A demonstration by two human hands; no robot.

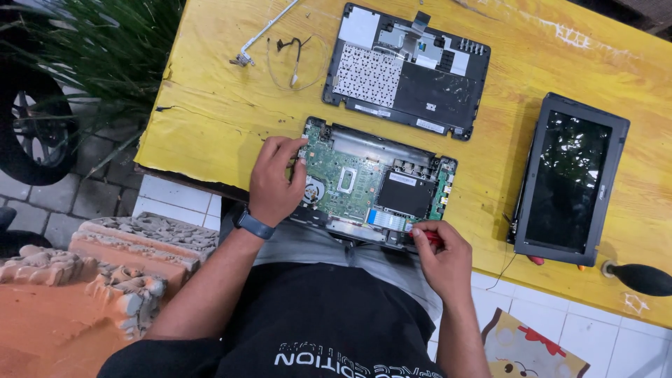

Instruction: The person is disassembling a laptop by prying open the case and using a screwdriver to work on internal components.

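Your left hand (275, 183) rests unclenched on the opened laptop base (374, 185) | right hand (441, 257) grips a red-handled screwdriver (430, 239) at its lower edge | keyboard panel (406, 70) above, screen (570, 182) at right on the yellow desk (210, 105).

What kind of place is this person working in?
Probably an informal outdoor repair spot: a worn yellow table holds an opened laptop base, while paving bricks, a plant and a vehicle wheel sit beside it.

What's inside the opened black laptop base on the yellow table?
Inside the opened black laptop base lie a green circuit board, a round fan and a black rectangular drive. The left hand covers its left edge and the right hand, gripping a red-handled tool, hides the near corner.
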